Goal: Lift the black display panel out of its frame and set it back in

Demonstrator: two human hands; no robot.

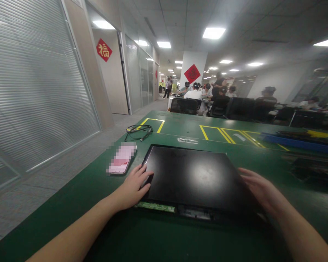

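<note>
A black flat-screen display panel [191, 174] lies face up in front of me, its glossy surface reflecting a ceiling light. Along its near edge a strip of green circuit board [158, 207] shows. My left hand [138, 185] grips the panel's left edge, with thumb and a finger over the top surface. At the right edge is my right hand [262, 189], fingers stretched out and somewhat blurred. Its thumb is hidden, and whether it touches the panel is unclear.
The green table [180, 240] carries a phone [122, 158] and a coiled black cable [139, 131] at left. Yellow tape [213, 127] marks its far part. A blue tray-like object [297, 142] and dark items lie at right. Chairs [184, 106] and seated people are beyond.
</note>
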